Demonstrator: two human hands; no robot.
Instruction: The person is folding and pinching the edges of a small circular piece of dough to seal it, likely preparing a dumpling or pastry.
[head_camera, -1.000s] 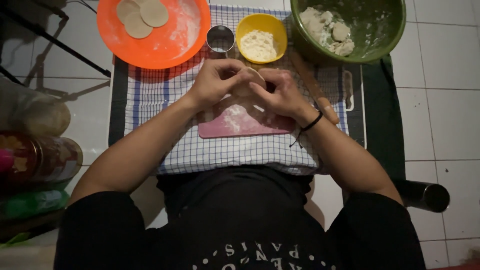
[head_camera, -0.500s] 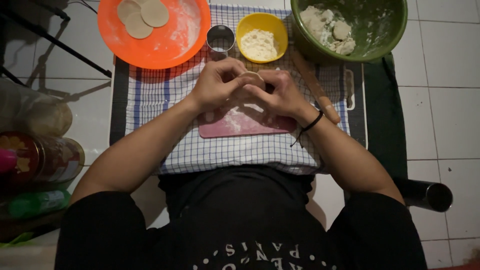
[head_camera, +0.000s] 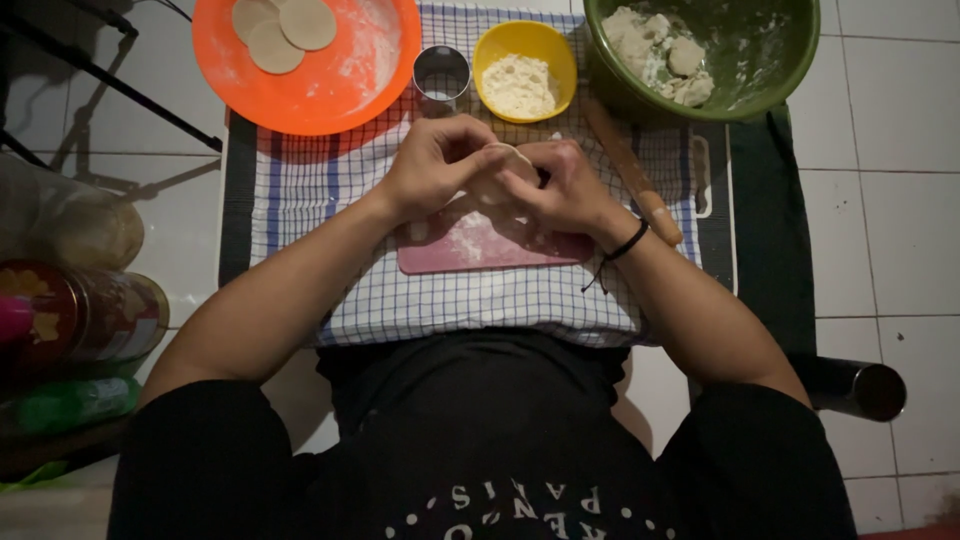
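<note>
Hardly anything moved since the last frame, I see: left hand (head_camera: 435, 165) and right hand (head_camera: 562, 188) still pinch the dough round (head_camera: 500, 172), fingers curled shut on it, above pink board (head_camera: 490, 245). Beyond: yellow bowl (head_camera: 525, 45), orange plate (head_camera: 310, 85).

Beyond the hands, an orange plate (head_camera: 330, 85), metal ring cutter (head_camera: 441, 75), yellow bowl (head_camera: 524, 70) and green bowl (head_camera: 740, 60) stand close together. A rolling pin (head_camera: 632, 170) lies at right; open checked cloth (head_camera: 300, 190) lies at left.
</note>
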